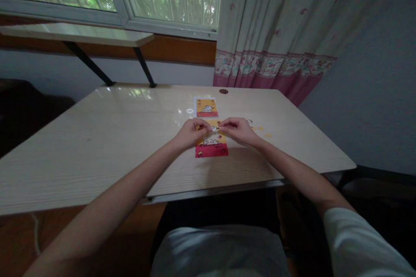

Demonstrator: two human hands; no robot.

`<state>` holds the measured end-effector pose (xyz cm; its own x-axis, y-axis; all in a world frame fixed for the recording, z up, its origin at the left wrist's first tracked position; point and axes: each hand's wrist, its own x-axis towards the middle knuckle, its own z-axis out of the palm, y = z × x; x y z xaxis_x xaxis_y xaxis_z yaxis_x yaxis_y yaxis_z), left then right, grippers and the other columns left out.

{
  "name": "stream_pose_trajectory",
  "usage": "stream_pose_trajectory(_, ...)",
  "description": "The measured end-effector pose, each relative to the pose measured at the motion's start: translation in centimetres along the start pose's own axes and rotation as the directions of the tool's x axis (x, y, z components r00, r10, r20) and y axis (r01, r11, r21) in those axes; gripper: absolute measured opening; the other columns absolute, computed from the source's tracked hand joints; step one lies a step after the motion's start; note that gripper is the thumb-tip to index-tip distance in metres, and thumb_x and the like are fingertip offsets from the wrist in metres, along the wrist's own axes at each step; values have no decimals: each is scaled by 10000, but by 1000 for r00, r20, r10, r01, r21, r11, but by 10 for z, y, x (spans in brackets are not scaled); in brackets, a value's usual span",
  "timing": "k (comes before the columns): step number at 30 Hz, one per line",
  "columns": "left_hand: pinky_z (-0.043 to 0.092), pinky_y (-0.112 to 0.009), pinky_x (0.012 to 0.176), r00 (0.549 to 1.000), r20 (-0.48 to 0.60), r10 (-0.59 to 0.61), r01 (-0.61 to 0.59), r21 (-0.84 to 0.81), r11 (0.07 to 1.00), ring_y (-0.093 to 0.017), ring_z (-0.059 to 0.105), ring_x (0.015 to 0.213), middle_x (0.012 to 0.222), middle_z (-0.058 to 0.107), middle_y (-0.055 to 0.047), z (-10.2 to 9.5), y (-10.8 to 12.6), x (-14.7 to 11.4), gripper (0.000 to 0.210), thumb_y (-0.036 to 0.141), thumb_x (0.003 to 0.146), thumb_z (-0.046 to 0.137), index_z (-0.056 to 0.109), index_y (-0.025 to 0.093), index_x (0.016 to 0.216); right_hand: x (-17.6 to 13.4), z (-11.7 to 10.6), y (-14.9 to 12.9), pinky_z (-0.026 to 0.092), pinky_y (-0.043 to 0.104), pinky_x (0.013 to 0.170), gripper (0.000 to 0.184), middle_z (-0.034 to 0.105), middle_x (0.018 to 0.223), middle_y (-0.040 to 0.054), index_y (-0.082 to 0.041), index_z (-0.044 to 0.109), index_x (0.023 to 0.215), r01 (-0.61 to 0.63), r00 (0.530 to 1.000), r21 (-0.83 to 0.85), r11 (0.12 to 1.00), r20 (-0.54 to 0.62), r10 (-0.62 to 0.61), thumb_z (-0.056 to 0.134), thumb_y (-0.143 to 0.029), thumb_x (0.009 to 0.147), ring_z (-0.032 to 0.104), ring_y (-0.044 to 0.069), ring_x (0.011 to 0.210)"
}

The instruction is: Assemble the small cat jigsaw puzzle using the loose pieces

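Observation:
A yellow and red picture card (212, 149) with a white cartoon animal on it lies on the desk under my hands. My left hand (192, 133) and my right hand (239, 130) meet over its upper part, both with fingertips pinched together. Between the fingertips is a small whitish piece (214, 129), perhaps a paper cutout or sticker; both hands seem to grip it. Just beyond lies a similar card (207, 109) on a white sheet, with its picture in full view. Part of the nearer card's top is hidden by my fingers.
Right of my right hand lie small loose yellow pieces (268, 135) and a white and red piece (249, 121). The wooden desk (130, 160) has a round cable hole (223, 91) at the back. A raised shelf (81, 34) stands back left; a curtain (260, 30) hangs behind.

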<state>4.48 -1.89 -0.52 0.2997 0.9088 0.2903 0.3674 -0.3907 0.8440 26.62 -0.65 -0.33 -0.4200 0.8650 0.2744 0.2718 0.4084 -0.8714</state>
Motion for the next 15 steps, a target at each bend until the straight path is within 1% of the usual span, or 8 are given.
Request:
stream_pose_trajectory(2, 487, -312, 756, 1000, 11, 9, -9, -2, 1000, -166, 611, 756, 788, 718, -41, -1, -4, 1, 122, 226, 756, 622, 730, 182, 722, -1, 0, 2, 429, 273, 638, 290, 701, 768, 33, -173, 744, 889, 48, 999, -128, 991, -4, -49, 702, -444, 793, 567, 139, 677)
stream_pose_trajectory(4, 485, -313, 762, 999, 38, 21, -21, 12, 1000, -168, 618, 757, 780, 721, -42, -3, -7, 3, 133, 221, 753, 610, 729, 179, 713, -2, 1, 2, 430, 276, 672, 232, 710, 804, 39, -183, 750, 891, 98, 995, -223, 970, -6, -102, 688, -395, 824, 578, 147, 717)
stream_pose_trajectory(7, 479, -318, 770, 995, 95, 38, -46, 84, 995, -173, 629, 752, 758, 727, -43, -7, -8, 3, 142, 205, 744, 598, 732, 177, 708, -3, 4, 0, 435, 290, 737, 174, 714, 834, 49, -192, 750, 862, 147, 988, -342, 928, 8, -153, 684, -353, 844, 598, 159, 778)
stream_pose_trajectory(12, 457, -354, 829, 987, 95, 128, -150, 276, 949, -189, 643, 788, 814, 747, -61, -25, -10, 0, 162, 233, 772, 606, 759, 183, 790, 1, 11, 3, 422, 298, 780, 156, 709, 777, 40, -191, 750, 820, 146, 989, -437, 888, 68, -129, 699, -336, 843, 605, 158, 768)
stream_pose_trajectory(15, 426, -383, 892, 973, 169, 156, -210, 383, 900, -192, 636, 820, 852, 752, -52, -34, -11, -2, 179, 206, 766, 594, 766, 201, 815, 2, 15, 5, 418, 295, 783, 147, 712, 757, 40, -183, 753, 783, 133, 990, -464, 876, 112, -91, 721, -321, 823, 607, 153, 749)
